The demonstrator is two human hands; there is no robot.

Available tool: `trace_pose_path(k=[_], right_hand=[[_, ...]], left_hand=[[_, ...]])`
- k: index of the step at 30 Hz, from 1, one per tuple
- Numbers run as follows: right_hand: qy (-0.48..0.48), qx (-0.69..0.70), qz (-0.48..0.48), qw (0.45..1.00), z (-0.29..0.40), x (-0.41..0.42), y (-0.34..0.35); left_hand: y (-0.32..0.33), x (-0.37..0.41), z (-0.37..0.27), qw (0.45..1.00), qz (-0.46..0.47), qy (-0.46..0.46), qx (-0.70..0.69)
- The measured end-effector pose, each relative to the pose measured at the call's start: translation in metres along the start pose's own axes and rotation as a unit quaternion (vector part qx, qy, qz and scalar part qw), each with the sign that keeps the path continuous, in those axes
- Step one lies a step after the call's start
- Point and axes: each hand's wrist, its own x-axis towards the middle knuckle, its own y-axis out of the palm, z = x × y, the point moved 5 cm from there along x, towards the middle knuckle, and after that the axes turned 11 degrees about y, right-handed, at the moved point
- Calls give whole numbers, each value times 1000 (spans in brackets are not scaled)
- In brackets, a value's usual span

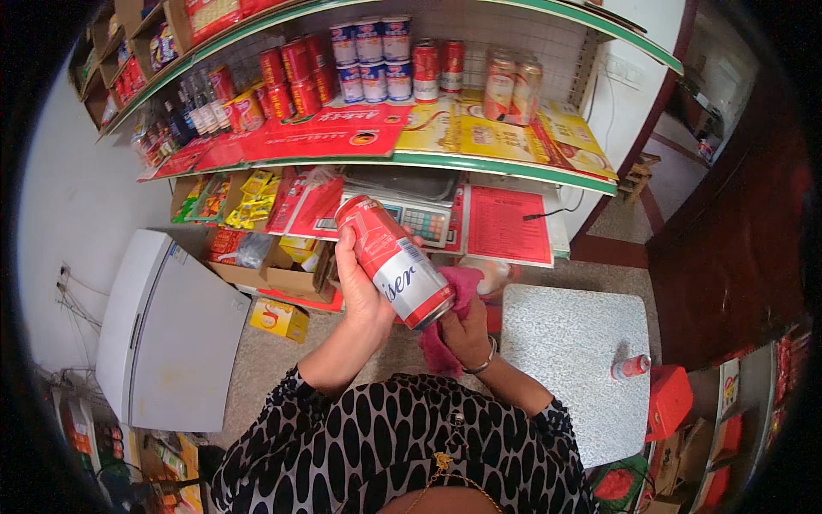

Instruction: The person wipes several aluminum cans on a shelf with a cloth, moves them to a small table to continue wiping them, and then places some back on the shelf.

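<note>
My left hand (363, 283) grips a red and white Budweiser beer can (398, 266), which is tilted, its base towards the lower right. A pink cloth (443, 350) is bunched in my right hand (467, 331), close to the base of that can; the can hides some of the fingers. Beyond my hands a shelf board (321, 141) carries two similar red and white cans (426, 70), two gold and pale cans (512, 90), several red cans (297, 77) and stacked blue and white tins (369, 61).
Under that shelf sits a scale with a keypad (424, 225), beside a red printed sheet (509, 221). A white chest freezer (180, 334) stands left. To the right, a speckled table (565, 379) bears another can (630, 367). A yellow box (279, 319) lies on the floor.
</note>
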Motion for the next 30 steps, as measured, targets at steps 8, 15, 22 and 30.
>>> trace_pose_path(k=[8,15,22,30], right_hand=[[162,91,-231,955,-33,9,-114],[7,206,-414,887,26,19,-166],[-39,100,-450,886,45,26,-176],[-98,16,-494,864,59,47,-158]], left_hand=[[43,28,44,995,26,-81,-44],[70,68,70,989,73,-129,-22],[115,116,138,952,113,-282,-51],[160,125,179,905,203,-362,-98]])
